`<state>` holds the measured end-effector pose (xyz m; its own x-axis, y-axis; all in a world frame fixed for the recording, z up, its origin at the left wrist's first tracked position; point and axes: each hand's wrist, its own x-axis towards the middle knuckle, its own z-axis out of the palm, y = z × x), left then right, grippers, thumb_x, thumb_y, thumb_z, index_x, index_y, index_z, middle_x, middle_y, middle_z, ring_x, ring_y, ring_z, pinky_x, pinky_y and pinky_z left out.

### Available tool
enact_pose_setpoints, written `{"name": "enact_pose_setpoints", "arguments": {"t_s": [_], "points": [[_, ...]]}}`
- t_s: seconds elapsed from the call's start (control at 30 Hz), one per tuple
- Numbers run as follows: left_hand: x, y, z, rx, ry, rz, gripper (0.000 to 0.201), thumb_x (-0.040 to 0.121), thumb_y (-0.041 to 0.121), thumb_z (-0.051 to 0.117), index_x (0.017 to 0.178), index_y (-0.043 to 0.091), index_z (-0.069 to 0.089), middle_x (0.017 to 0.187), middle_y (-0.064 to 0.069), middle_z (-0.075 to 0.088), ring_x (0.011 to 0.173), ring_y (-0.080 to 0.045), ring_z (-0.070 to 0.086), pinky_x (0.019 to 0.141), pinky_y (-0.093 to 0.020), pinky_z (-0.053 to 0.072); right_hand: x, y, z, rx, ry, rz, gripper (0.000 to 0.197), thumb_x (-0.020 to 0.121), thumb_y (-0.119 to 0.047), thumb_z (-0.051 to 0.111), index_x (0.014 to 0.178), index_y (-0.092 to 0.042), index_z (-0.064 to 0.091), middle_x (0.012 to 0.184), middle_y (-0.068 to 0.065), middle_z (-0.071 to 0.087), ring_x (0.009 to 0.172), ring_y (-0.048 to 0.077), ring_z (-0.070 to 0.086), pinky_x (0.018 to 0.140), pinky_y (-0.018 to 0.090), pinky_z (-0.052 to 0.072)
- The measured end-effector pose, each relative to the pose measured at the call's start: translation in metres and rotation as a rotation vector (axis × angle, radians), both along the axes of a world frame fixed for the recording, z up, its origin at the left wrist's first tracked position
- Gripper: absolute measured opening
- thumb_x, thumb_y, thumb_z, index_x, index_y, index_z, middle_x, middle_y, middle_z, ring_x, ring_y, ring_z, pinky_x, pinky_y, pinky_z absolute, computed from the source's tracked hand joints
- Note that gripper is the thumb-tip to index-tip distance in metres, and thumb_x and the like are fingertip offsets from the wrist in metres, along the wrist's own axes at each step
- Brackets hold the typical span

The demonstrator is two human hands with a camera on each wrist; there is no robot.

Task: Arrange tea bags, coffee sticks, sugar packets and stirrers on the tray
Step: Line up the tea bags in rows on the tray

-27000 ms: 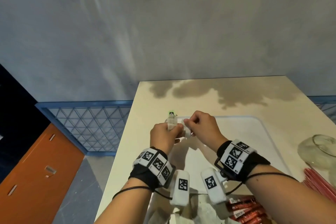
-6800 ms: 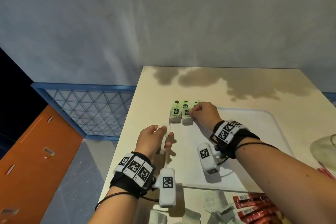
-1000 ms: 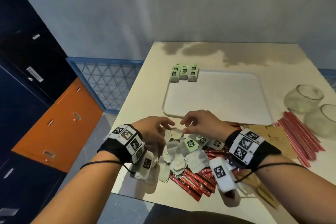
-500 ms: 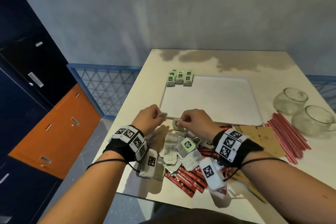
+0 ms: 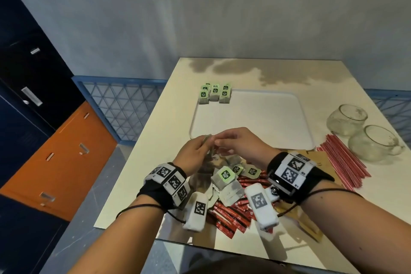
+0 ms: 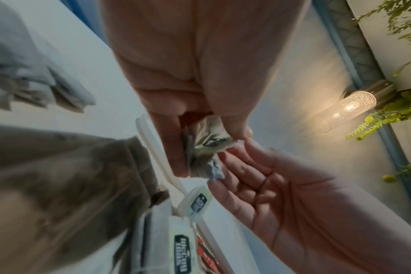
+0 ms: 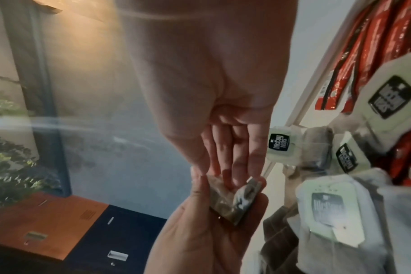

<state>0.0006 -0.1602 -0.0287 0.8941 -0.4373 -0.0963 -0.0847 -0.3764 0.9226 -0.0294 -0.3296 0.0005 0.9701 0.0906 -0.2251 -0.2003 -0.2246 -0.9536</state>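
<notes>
While your two hands meet above the near edge of the tray (image 5: 255, 122), your left hand (image 5: 194, 153) has its thumb and fingers curled round a tea bag (image 6: 204, 148), pinching it upright between them. Your right hand (image 5: 240, 147) comes in from the other side, fingers straight and relaxed, their tips touching the bag's lower corner; from the right wrist view the tea bag (image 7: 235, 198) sits between both sets of fingertips. Whether the right hand really grips it, I cannot tell; the fingers look flat against it.

Below your wrists, a loose heap of tea bags (image 5: 224, 181) with green tags lies on the table (image 5: 155, 162), spilling over a pile of red coffee sticks (image 5: 231, 216). Brown sugar packets (image 5: 320, 162) lie flat just right of your right wrist, and a fan of thin red stirrers (image 5: 342, 162) runs beside them. Two glass jars (image 5: 360, 131) stand near the table's right edge, touching or nearly so.

Up on the tray, the far left corner already carries a tight block of arranged tea bags (image 5: 214, 93), green tags facing up, side by side in rows. Off to the left, an orange cabinet (image 5: 55, 158) and dark lockers (image 5: 26, 73) stand beyond the table.
</notes>
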Motion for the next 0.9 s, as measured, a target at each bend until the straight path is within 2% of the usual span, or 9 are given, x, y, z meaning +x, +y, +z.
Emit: {"name": "enact_pose_setpoints", "arguments": {"t_s": [0.07,0.17,0.23,0.3,0.37,0.47,0.57,0.7,0.9], "points": [[-0.002,0.0,-0.001,0.0,0.0,-0.043,0.049,0.093,0.058,0.041,0.117,0.022,0.066,0.107,-0.001,0.072,0.101,-0.02,0.068,0.087,-0.033,0.055,-0.002,-0.001,0.001,0.065,0.046,0.017,0.018,0.095,-0.005,0.058,0.105,-0.006,0.073,0.1,0.015,0.073,0.088,0.025,0.07,0.094,0.039,0.054],[-0.003,0.0,-0.001,-0.021,0.051,-0.109,0.046,0.091,0.062,0.051,0.124,0.032,0.062,0.11,0.001,0.073,0.103,-0.02,0.069,0.091,-0.042,0.055,-0.002,-0.006,0.0,0.111,0.079,0.038,0.027,0.093,-0.001,0.054,0.113,-0.006,0.071,0.109,0.018,0.072,0.104,0.032,0.069,0.099,0.041,0.053],[-0.003,-0.001,0.0,-0.021,0.116,-0.154,0.032,0.094,0.047,0.057,0.125,0.038,0.059,0.11,0.004,0.073,0.102,-0.019,0.07,0.089,-0.04,0.057,-0.002,-0.009,0.0,0.138,0.102,0.057,0.031,0.092,0.0,0.051,0.116,-0.008,0.07,0.108,0.019,0.072,0.103,0.03,0.069,0.098,0.039,0.054],[-0.006,-0.002,0.003,-0.001,0.098,-0.185,0.028,0.097,0.023,0.058,0.117,0.042,0.059,0.101,0.015,0.074,0.093,-0.003,0.069,0.081,-0.026,0.056,-0.003,-0.012,-0.001,0.137,0.119,0.061,0.033,0.092,0.0,0.049,0.117,-0.008,0.07,0.101,0.016,0.073,0.094,0.025,0.07,0.092,0.032,0.056],[-0.006,-0.004,0.004,0.023,0.097,-0.137,0.032,0.096,0.01,0.057,0.114,0.036,0.061,0.094,0.017,0.073,0.086,0.0,0.068,0.078,-0.023,0.055,-0.004,-0.013,-0.002,0.119,0.115,0.058,0.033,0.094,0.001,0.047,0.117,-0.008,0.069,0.101,0.012,0.072,0.093,0.022,0.07,0.092,0.032,0.056],[-0.002,-0.009,0.003,0.051,0.185,0.003,0.026,0.096,0.017,0.047,0.119,0.015,0.059,0.095,-0.002,0.069,0.085,-0.016,0.064,0.074,-0.031,0.054,-0.009,-0.014,-0.006,0.098,0.086,0.042,0.033,0.093,0.001,0.048,0.114,-0.01,0.071,0.104,0.011,0.075,0.097,0.02,0.071,0.091,0.032,0.056],[0.004,-0.015,0.006,-0.038,0.335,0.1,0.031,0.098,0.019,0.038,0.123,0.01,0.054,0.091,-0.007,0.064,0.079,-0.02,0.057,0.071,-0.03,0.049,-0.015,-0.017,-0.008,-0.168,0.004,0.014,0.018,0.092,-0.011,0.061,0.105,-0.015,0.072,0.095,0.006,0.074,0.085,0.016,0.069,0.074,0.025,0.056],[0.012,-0.016,0.012,-0.16,0.41,0.166,0.033,0.096,0.01,0.035,0.121,0.005,0.055,0.078,-0.007,0.055,0.067,-0.018,0.052,0.061,-0.03,0.05,-0.02,-0.017,-0.022,-0.641,0.02,0.244,0.028,0.078,-0.039,0.079,0.092,-0.016,0.072,0.09,-0.001,0.071,0.082,0.015,0.065,0.075,0.034,0.053],[0.014,-0.01,0.005,-0.071,0.216,0.112,0.025,0.098,0.012,0.044,0.118,0.012,0.059,0.087,-0.005,0.057,0.077,-0.018,0.055,0.078,-0.038,0.054,-0.007,-0.023,-0.01,-0.552,0.053,0.202,0.024,0.084,-0.031,0.075,0.082,-0.007,0.07,0.076,0.001,0.07,0.064,0.01,0.061,0.065,0.032,0.051]]}}
